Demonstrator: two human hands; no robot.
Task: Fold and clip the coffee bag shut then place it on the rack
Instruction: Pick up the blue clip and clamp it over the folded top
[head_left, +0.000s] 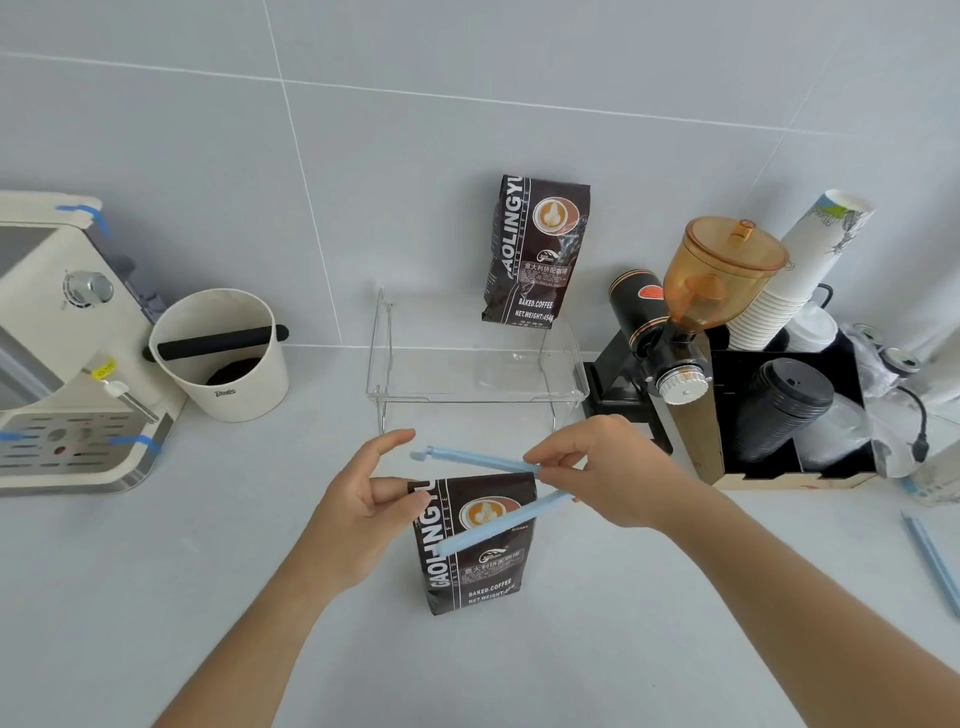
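A dark coffee bag stands upright on the pale desk, close in front of the person, its top edge held between both hands. The left hand pinches the bag's upper left corner, thumb and fingers closed on it while the index finger is lifted clear. The right hand grips the hinged end of a light blue sealing clip, which is spread wide in a V: one arm runs behind the bag's top, the other slants down across its front. Behind the bag sits a clear rack against the tiled wall, and a second coffee bag stands on its back edge, leaning on the wall. To the left are a cream espresso machine and a white knock box; to the right stand a grinder with an amber hopper and stacked paper cups. Another blue clip lies at the desk's far right.
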